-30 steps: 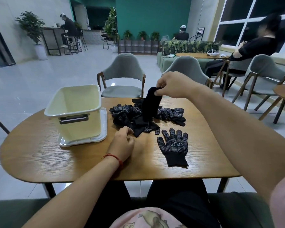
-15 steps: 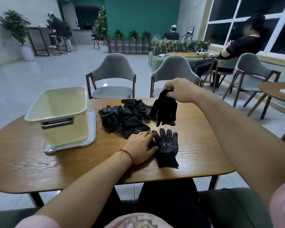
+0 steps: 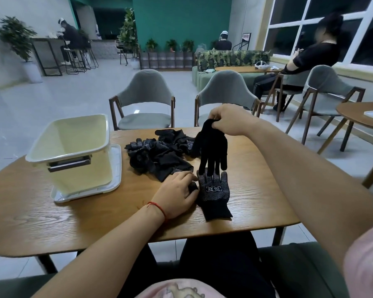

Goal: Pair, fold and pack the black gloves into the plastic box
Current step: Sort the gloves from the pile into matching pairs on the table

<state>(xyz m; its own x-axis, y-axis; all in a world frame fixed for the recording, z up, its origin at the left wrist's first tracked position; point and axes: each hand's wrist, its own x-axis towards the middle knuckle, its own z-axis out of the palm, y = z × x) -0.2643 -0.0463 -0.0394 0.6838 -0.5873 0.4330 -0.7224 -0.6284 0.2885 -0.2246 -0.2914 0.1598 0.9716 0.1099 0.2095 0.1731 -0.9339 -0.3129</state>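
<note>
Right hand point(image 3: 230, 120): raised above the table; thumb and fingertips pinch the cuff of one black glove.
Hanging glove point(image 3: 212, 147): hangs fingers down from that pinch; its fingertips reach the fingertips of the flat glove below; contact cannot be told.
Left hand point(image 3: 177, 194): palm down on the table; fingers relaxed and nearly straight; it touches the thumb side of the flat glove and grips nothing.
Flat glove point(image 3: 214, 193): lies spread on the table, dotted side up, white mark on the palm; cuff toward the seated person.
Heap of gloves point(image 3: 157, 152): loose and unsorted; mid-table, between the box and the hanging glove, just beyond the left hand.
Box point(image 3: 82, 175): pale plastic, open at the top; stands on what appears to be its lid point(image 3: 116, 166) at the left of the table; no glove shows in the part of the inside that is visible.
Progress: judged early; one pair is being matched, the hanging glove about to go onto the flat one; nothing folded, nothing seen packed; the whole heap remains.
Surface: wooden table point(image 3: 52, 222), rounded edge, plain grain.
Room: two grey chairs point(image 3: 144, 97) across the table; pale floor; green wall and potted plants at the back; large windows at the right; other people seated well apart.
</note>
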